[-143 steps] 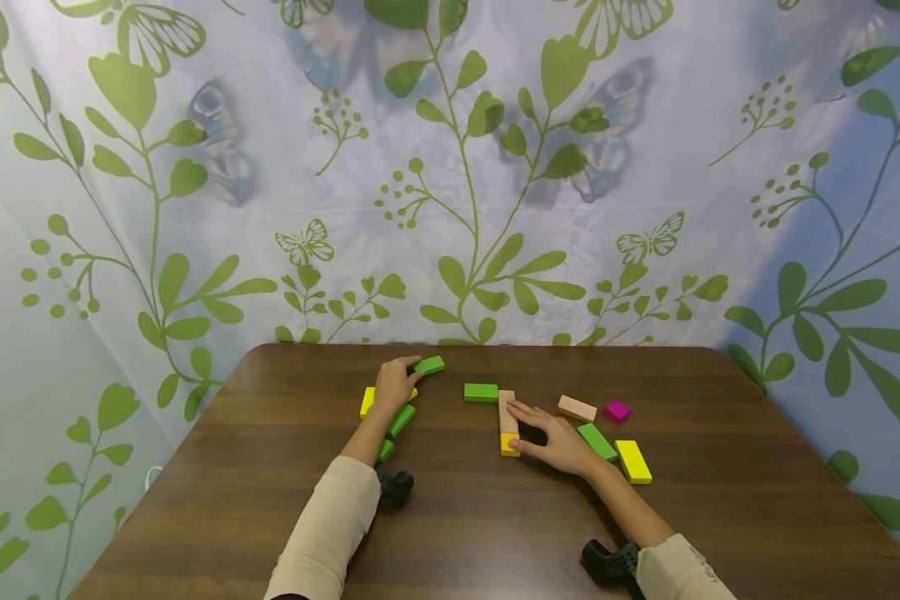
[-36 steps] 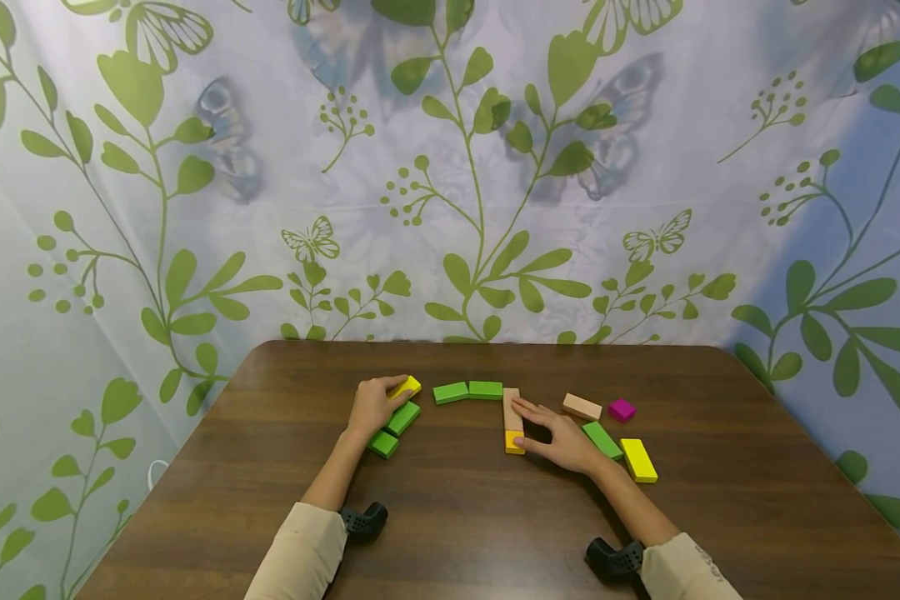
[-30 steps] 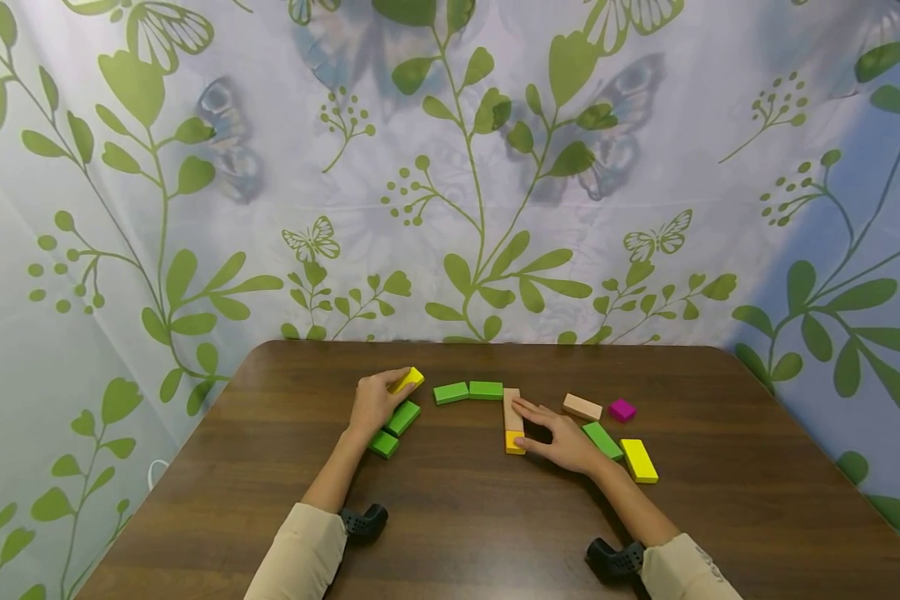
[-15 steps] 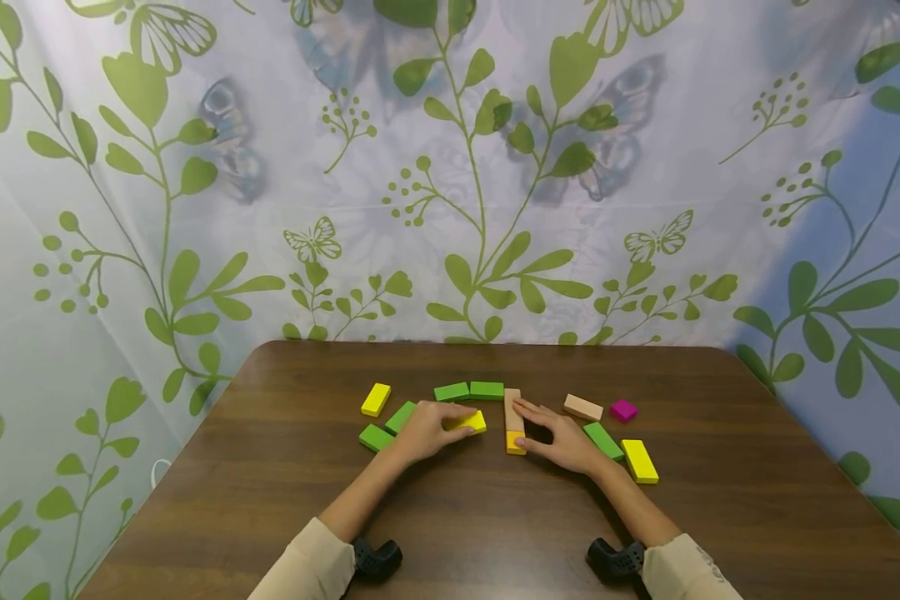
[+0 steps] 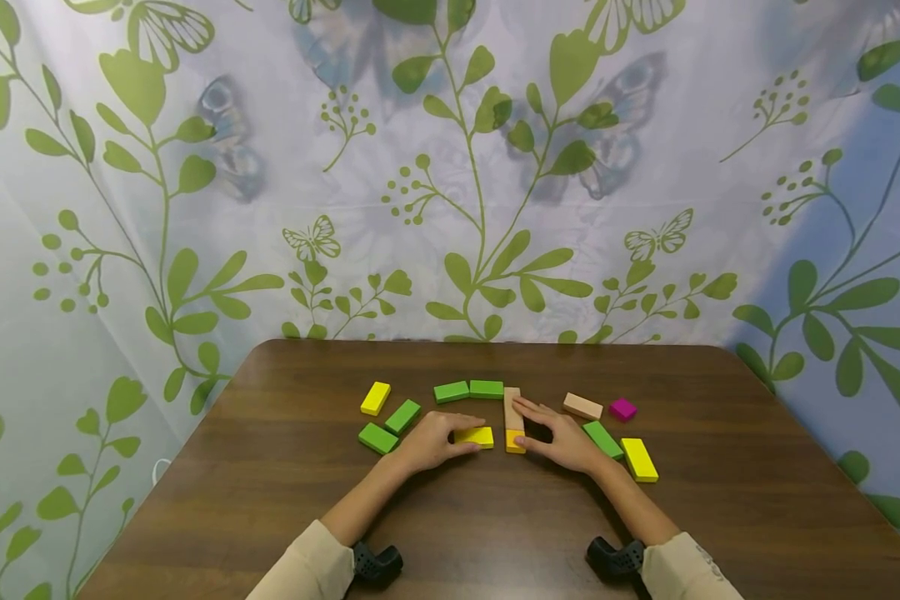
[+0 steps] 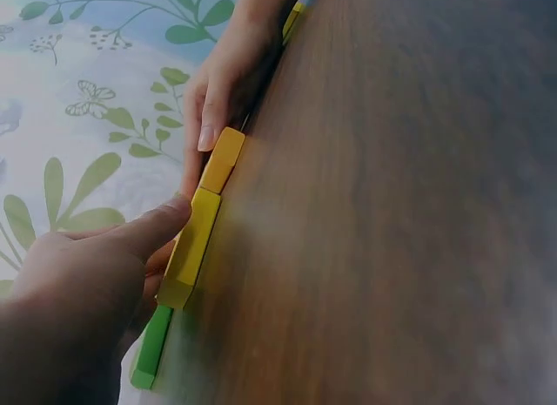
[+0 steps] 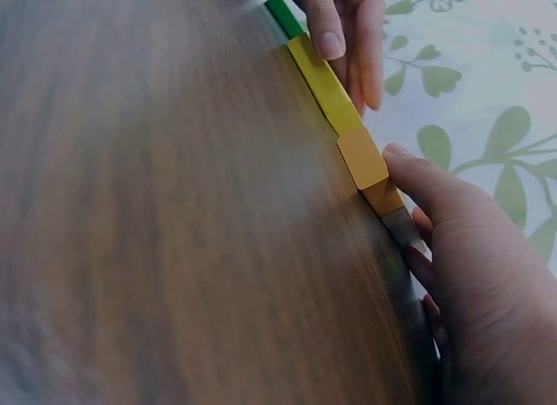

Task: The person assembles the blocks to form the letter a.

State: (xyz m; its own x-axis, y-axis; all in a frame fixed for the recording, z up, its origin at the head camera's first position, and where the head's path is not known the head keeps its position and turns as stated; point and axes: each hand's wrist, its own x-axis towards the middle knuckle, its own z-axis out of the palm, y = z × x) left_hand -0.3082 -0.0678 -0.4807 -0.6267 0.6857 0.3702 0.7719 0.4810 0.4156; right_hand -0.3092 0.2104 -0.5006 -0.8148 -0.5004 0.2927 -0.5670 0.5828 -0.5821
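Note:
In the head view my left hand pinches a yellow block between thumb and fingers, low over or on the table. The block points toward an orange block, with a narrow gap seen from above. My right hand rests its thumb against the orange block and its straight fingertips on a plain wooden block lined up behind it. Two green blocks lie end to end behind, reaching the wooden block. The left wrist view shows the yellow block beside the orange one.
Left of my left hand lie two green blocks and a yellow block. Beyond my right hand are a wooden block, a magenta block, a green block and a yellow block. A patterned curtain hangs behind the table.
My left hand set a green block against the other at the back, took up a yellow block from the left and brought it right and nearer, beside the orange block. My right hand stayed put.

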